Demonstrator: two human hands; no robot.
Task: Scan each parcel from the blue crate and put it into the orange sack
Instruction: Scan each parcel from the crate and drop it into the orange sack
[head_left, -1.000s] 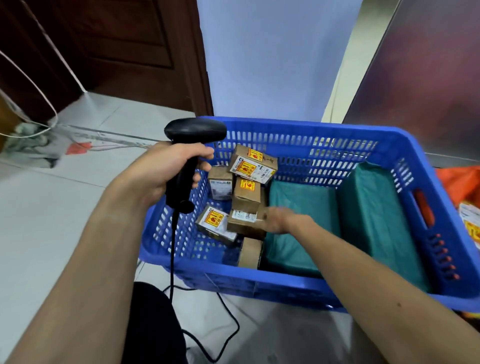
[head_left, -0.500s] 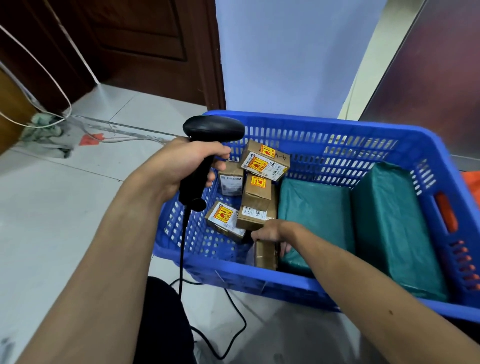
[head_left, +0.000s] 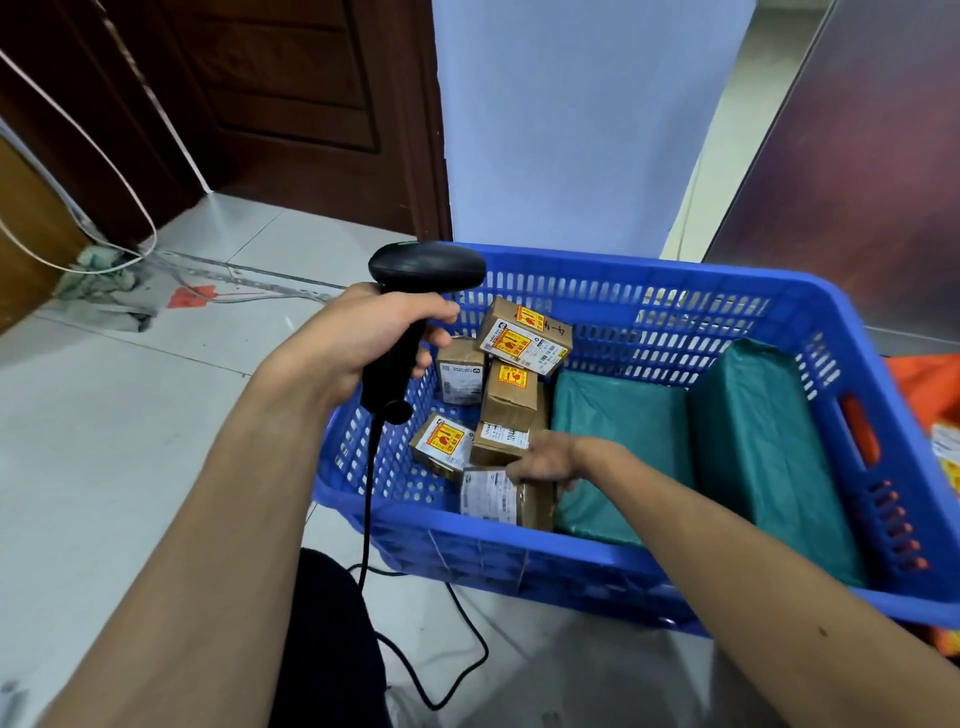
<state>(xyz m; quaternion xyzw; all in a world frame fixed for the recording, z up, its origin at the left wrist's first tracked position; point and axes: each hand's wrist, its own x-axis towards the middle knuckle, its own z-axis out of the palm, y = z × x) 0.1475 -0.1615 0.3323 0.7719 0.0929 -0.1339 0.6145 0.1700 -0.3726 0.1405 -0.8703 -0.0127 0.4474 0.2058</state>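
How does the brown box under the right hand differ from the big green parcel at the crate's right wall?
The brown box is cardboard with a white label; the green parcel is wrapped in plastic, no label showing. The brown box is smaller than the green parcel. The right hand grips the brown box; no hand touches the green parcel. Both lie in the blue crate.

bare forearms, black garment on the leg

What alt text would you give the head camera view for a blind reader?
The right hand grips a small cardboard parcel inside a blue crate, while the left hand holds a black barcode scanner. Green packages lie alongside.
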